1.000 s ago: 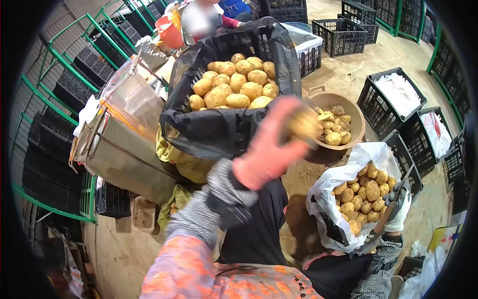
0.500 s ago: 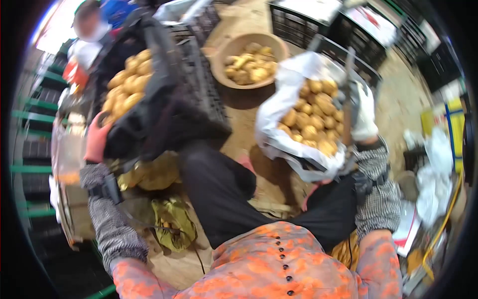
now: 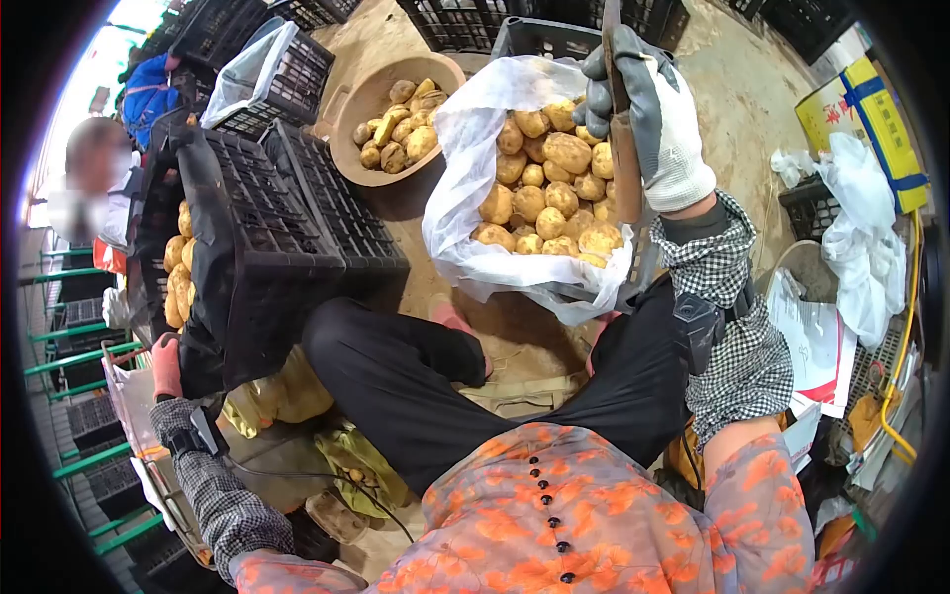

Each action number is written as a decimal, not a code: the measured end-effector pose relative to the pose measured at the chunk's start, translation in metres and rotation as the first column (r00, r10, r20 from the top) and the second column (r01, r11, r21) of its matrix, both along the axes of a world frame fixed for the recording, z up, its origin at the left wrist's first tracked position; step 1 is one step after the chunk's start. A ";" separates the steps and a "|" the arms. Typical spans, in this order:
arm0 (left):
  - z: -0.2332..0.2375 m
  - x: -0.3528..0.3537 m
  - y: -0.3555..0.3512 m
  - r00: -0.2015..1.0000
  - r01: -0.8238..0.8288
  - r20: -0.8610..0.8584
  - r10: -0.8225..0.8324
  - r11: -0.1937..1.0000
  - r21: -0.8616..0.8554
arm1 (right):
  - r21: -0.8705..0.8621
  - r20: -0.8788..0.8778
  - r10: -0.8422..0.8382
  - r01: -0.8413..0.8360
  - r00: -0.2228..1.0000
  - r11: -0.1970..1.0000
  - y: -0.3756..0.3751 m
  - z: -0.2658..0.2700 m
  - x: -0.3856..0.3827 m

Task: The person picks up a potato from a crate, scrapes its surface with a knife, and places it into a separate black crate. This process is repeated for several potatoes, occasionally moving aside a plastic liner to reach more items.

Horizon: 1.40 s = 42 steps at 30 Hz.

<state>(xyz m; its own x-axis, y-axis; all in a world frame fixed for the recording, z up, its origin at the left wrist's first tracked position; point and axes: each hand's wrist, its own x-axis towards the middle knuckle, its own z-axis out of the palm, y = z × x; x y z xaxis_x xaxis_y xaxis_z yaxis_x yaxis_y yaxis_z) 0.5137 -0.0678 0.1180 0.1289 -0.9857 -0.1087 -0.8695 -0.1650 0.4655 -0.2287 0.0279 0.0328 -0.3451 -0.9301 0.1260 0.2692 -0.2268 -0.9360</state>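
Note:
My left hand [image 3: 166, 368], in a pink glove, grips the lower corner of a black plastic crate [image 3: 287, 233] at the left. The crate is tilted, its open side facing left; potatoes [image 3: 179, 265] and black lining [image 3: 203, 297] show there. In a grey-and-white glove, my right hand [image 3: 655, 124] is closed round a long, narrow brown tool [image 3: 623, 163], held upright; its exact kind is unclear. Beside and below that hand stands a crate lined with white plastic [image 3: 465, 213], full of potatoes [image 3: 554, 193].
A round tan basin [image 3: 346, 148] of potatoes stands between the crates. More black crates [image 3: 450, 25] line the back. White plastic bags [image 3: 861, 247] and a yellow box [image 3: 886, 134] lie at right. A person [image 3: 94, 168] is at far left; an olive sack [image 3: 361, 470] lies near my left arm.
My view has turned right and steadied. The left crate has tipped further left, hiding most of its potatoes. My right hand with the brown tool has moved up and forward over the lined crate's edge.

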 end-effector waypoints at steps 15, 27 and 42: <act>-0.030 -0.397 0.030 0.787 0.614 0.375 -0.490 0.552 -0.564 | 0.053 0.052 -0.248 0.245 0.967 0.968 0.005 0.027 -0.013; -0.317 -0.641 0.057 0.139 0.943 -0.063 -0.988 0.113 0.313 | -0.009 0.359 -0.339 0.366 0.870 0.930 -0.002 0.017 -0.036; -0.299 -0.680 -0.015 0.629 0.689 0.222 -0.745 0.667 0.285 | -0.146 0.429 -0.291 0.383 0.855 0.912 0.002 0.002 -0.054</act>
